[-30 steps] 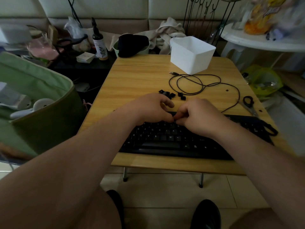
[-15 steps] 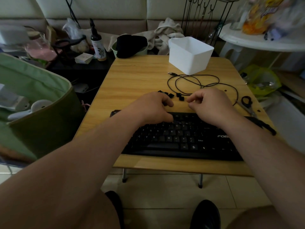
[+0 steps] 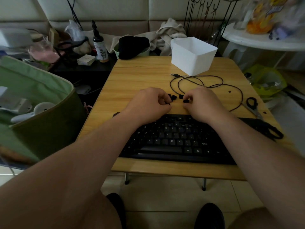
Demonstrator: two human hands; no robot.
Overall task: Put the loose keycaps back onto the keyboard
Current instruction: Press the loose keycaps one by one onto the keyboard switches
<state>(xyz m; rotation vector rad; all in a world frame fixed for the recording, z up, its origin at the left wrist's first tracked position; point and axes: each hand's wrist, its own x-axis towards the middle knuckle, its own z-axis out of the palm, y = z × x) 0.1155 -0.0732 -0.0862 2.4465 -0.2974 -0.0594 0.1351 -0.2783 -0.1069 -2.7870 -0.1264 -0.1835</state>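
A black keyboard (image 3: 175,139) lies near the front edge of the wooden table (image 3: 140,76). Several small black keycaps (image 3: 173,97) lie loose on the wood just beyond its top edge. My left hand (image 3: 148,103) sits with curled fingers at the left side of the pile, its fingertips on the caps there. My right hand (image 3: 201,103) is at the right side and pinches one black keycap (image 3: 185,101) between thumb and fingertip. Another cap (image 3: 181,96) lies right beside that hand. Both forearms cross the keyboard and hide parts of it.
A white bin (image 3: 193,55) stands at the table's back right, with a coiled black cable (image 3: 198,81) in front of it. Scissors (image 3: 253,104) lie at the right edge. A green bag (image 3: 38,103) stands left of the table, clutter behind.
Both hands left the keyboard's upper rows and moved away from me to the loose keycaps. The right hand now pinches a cap.
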